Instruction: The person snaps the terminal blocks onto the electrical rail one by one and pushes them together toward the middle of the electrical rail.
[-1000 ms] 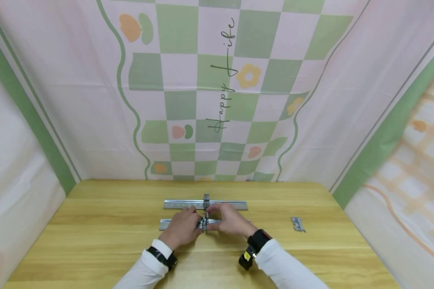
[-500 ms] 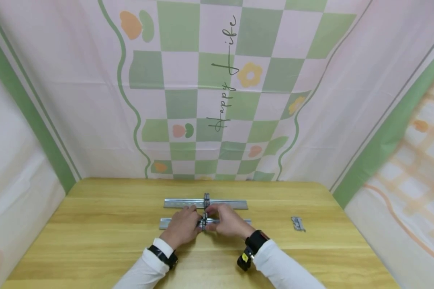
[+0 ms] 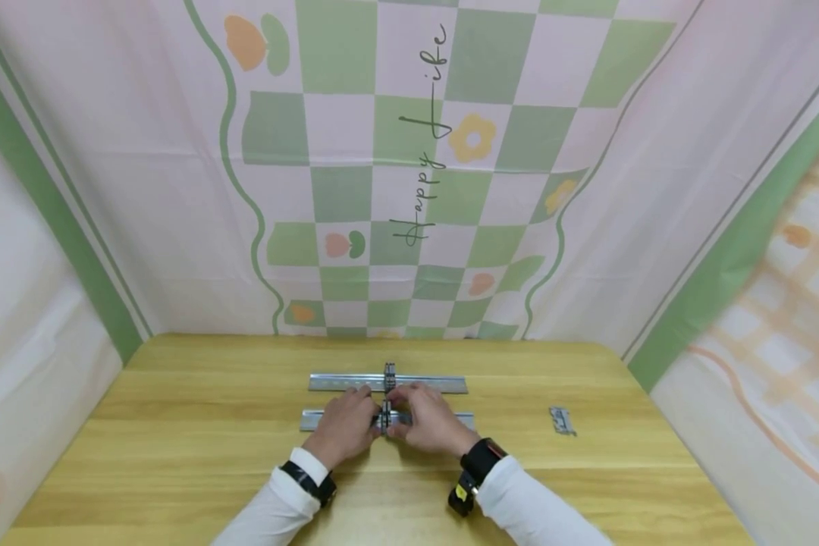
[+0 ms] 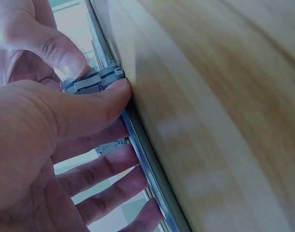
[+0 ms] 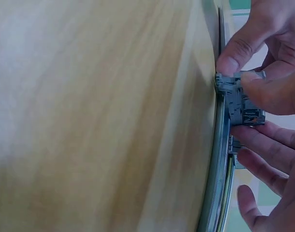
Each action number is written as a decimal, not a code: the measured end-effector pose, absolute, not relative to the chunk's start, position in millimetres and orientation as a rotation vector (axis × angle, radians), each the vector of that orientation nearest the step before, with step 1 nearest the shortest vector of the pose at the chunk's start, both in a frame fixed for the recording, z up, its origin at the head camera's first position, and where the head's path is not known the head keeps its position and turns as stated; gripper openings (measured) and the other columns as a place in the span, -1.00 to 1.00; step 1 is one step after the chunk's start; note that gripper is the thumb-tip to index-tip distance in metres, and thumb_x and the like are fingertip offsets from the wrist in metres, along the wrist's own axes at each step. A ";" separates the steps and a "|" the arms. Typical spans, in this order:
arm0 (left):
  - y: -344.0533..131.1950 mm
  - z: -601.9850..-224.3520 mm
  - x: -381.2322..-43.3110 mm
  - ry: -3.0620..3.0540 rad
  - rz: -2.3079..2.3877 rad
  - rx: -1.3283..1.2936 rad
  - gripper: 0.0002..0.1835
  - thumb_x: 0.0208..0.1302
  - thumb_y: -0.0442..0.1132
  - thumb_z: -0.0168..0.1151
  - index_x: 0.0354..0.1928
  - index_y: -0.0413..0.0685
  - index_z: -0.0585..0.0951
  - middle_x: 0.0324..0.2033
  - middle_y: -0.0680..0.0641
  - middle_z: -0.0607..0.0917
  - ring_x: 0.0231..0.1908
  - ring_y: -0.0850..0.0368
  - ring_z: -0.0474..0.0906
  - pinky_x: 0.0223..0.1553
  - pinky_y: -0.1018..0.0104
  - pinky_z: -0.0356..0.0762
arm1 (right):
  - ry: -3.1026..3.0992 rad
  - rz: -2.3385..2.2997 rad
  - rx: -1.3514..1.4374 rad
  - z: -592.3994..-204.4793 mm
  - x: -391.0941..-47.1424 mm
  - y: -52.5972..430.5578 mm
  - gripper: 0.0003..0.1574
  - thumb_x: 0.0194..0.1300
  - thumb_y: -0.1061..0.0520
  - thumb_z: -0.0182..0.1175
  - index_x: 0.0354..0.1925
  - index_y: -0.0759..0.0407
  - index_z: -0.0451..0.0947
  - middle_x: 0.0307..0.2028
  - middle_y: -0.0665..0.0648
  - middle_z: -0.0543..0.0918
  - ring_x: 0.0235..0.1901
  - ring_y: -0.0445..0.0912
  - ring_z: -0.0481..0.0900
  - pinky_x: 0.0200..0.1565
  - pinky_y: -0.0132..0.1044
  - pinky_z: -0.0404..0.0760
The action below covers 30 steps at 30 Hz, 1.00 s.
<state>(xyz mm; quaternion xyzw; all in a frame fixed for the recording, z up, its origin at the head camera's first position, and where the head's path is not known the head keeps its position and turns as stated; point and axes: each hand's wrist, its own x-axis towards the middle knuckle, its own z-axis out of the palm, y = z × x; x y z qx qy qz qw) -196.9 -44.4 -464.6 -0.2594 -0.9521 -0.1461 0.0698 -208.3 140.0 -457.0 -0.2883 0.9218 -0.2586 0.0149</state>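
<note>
Grey terminal blocks (image 3: 386, 413) stand side by side across the middle of the near metal DIN rail (image 3: 312, 420). From the left, my left hand (image 3: 344, 425) grips them, its thumb against their near end in the left wrist view and its other fingers spread along the rail. My right hand (image 3: 433, 419) pinches the right-hand terminal block (image 5: 237, 104) between thumb and fingers, as the right wrist view shows. Both thumbs lie close together at the blocks' lower ends. Fingers hide part of the blocks and the rail's middle.
Behind lies a second DIN rail (image 3: 341, 383) carrying several terminal blocks (image 3: 390, 371). One loose terminal block (image 3: 562, 420) lies flat on the wooden table (image 3: 628, 470) to the right. A patterned curtain (image 3: 341, 129) rises at the table's back edge.
My right hand has shifted slightly left, and the gap between the terminal blocks on the near rail has narrowed. The left hand stays nearly still. The loose block has not moved.
</note>
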 end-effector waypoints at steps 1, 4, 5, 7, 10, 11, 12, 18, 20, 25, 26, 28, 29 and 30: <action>-44.3 -464.3 -197.1 -2.859 -0.433 -0.781 -0.79 -0.03 -0.03 0.33 -0.43 0.01 0.64 -0.40 0.05 0.44 -0.43 0.15 0.32 -0.53 0.34 0.33 | 2.878 -0.797 -0.911 -457.2 -208.3 140.1 -0.39 0.01 -0.03 0.33 0.04 0.08 0.45 -0.11 -0.04 0.59 -0.01 -0.09 0.40 0.10 -0.03 0.26; -44.0 -463.2 -197.2 -2.847 -0.426 -0.782 -0.80 -0.03 -0.03 0.33 -0.44 0.01 0.63 -0.41 0.05 0.44 -0.43 0.14 0.33 -0.52 0.33 0.34 | 2.895 -0.777 -0.926 -457.6 -208.2 140.0 -0.38 0.01 -0.04 0.32 0.05 0.08 0.44 -0.12 -0.06 0.60 -0.02 -0.10 0.39 0.10 -0.02 0.24; -43.7 -462.7 -197.1 -2.849 -0.424 -0.781 -0.80 -0.03 -0.03 0.33 -0.44 0.01 0.63 -0.41 0.05 0.45 -0.42 0.14 0.33 -0.52 0.32 0.35 | 2.894 -0.779 -0.920 -457.4 -207.7 140.0 -0.38 0.01 -0.05 0.32 0.06 0.08 0.44 -0.11 -0.07 0.60 -0.02 -0.11 0.39 0.10 -0.02 0.24; -43.5 -462.6 -196.9 -2.853 -0.421 -0.781 -0.79 -0.03 -0.03 0.34 -0.44 0.01 0.63 -0.40 0.04 0.45 -0.42 0.13 0.34 -0.51 0.31 0.36 | 2.896 -0.765 -0.914 -456.7 -207.0 140.1 -0.37 0.01 -0.06 0.32 0.07 0.07 0.44 -0.10 -0.09 0.59 -0.02 -0.12 0.38 0.10 -0.03 0.24; -43.3 -463.5 -196.0 -2.874 -0.417 -0.776 -0.78 -0.03 -0.02 0.34 -0.42 0.01 0.64 -0.38 0.03 0.47 -0.40 0.11 0.35 -0.48 0.29 0.38 | 2.884 -0.746 -0.931 -456.4 -205.6 143.3 -0.29 -0.01 -0.12 0.33 0.11 0.06 0.41 -0.05 -0.09 0.58 0.00 -0.12 0.38 0.11 -0.03 0.23; -43.3 -464.1 -195.8 -2.881 -0.416 -0.775 -0.78 -0.03 -0.01 0.34 -0.42 0.02 0.64 -0.38 0.03 0.47 -0.40 0.11 0.36 -0.47 0.29 0.39 | 2.881 -0.746 -0.946 -456.5 -205.2 145.3 -0.26 -0.02 -0.13 0.33 0.12 0.06 0.40 -0.04 -0.07 0.57 0.01 -0.11 0.38 0.11 -0.02 0.23; -43.3 -464.7 -195.7 -2.885 -0.415 -0.773 -0.78 -0.03 -0.01 0.34 -0.42 0.02 0.64 -0.37 0.03 0.47 -0.39 0.11 0.36 -0.46 0.28 0.40 | 2.882 -0.741 -0.956 -456.7 -204.9 148.0 -0.23 -0.03 -0.14 0.33 0.15 0.06 0.38 -0.02 -0.06 0.57 0.02 -0.10 0.38 0.11 -0.02 0.24; -43.3 -464.1 -194.6 -2.909 -0.408 -0.765 -0.78 -0.03 -0.01 0.34 -0.40 0.04 0.64 -0.34 0.03 0.48 -0.37 0.12 0.36 -0.43 0.27 0.42 | 2.967 -0.715 -0.946 -454.6 -203.2 180.1 -0.21 -0.03 -0.13 0.33 0.17 0.06 0.37 0.03 -0.01 0.53 0.05 -0.03 0.41 0.10 0.02 0.28; -43.1 -463.9 -194.4 -2.914 -0.409 -0.762 -0.77 -0.03 -0.01 0.34 -0.38 0.03 0.65 -0.35 0.03 0.48 -0.37 0.13 0.35 -0.43 0.28 0.41 | 3.013 -0.656 -0.906 -451.8 -203.0 197.0 -0.25 -0.02 -0.13 0.33 0.14 0.07 0.40 0.02 0.00 0.54 0.04 -0.03 0.42 0.09 0.05 0.26; -42.8 -462.2 -193.2 -2.912 -0.403 -0.763 -0.76 -0.04 -0.01 0.35 -0.37 0.02 0.65 -0.37 0.04 0.47 -0.39 0.14 0.34 -0.46 0.31 0.39 | 3.117 -0.337 -0.781 -438.3 -203.7 247.4 -0.30 -0.10 -0.06 0.37 0.04 0.15 0.48 -0.08 0.11 0.59 -0.07 0.05 0.47 -0.05 0.12 0.34; -42.7 -462.1 -192.9 -2.910 -0.401 -0.765 -0.76 -0.04 -0.01 0.35 -0.38 0.02 0.65 -0.37 0.05 0.47 -0.40 0.14 0.33 -0.47 0.31 0.38 | 3.125 -0.255 -0.751 -434.6 -203.5 258.2 -0.29 -0.13 -0.03 0.38 0.03 0.17 0.49 -0.08 0.14 0.59 -0.08 0.09 0.47 -0.06 0.15 0.35; -42.7 -462.2 -192.8 -2.910 -0.396 -0.765 -0.77 -0.04 -0.01 0.35 -0.38 0.03 0.65 -0.38 0.06 0.46 -0.40 0.15 0.33 -0.47 0.32 0.37 | 3.116 -0.105 -0.675 -427.1 -202.3 279.8 -0.26 -0.21 0.04 0.39 0.03 0.21 0.49 -0.08 0.20 0.58 -0.08 0.14 0.46 -0.09 0.20 0.35; -42.7 -462.5 -192.9 -2.908 -0.394 -0.766 -0.77 -0.04 -0.01 0.34 -0.39 0.03 0.65 -0.39 0.06 0.45 -0.41 0.15 0.32 -0.47 0.32 0.37 | 3.101 -0.042 -0.638 -423.6 -201.4 290.1 -0.23 -0.25 0.09 0.39 0.04 0.22 0.48 -0.08 0.22 0.57 -0.08 0.17 0.45 -0.10 0.22 0.34; -42.6 -462.7 -193.0 -2.909 -0.394 -0.764 -0.77 -0.03 -0.01 0.34 -0.39 0.03 0.65 -0.39 0.06 0.45 -0.41 0.15 0.32 -0.47 0.32 0.37 | 3.085 0.014 -0.604 -420.5 -200.1 300.0 -0.20 -0.29 0.12 0.40 0.05 0.23 0.47 -0.08 0.24 0.56 -0.08 0.19 0.44 -0.11 0.23 0.34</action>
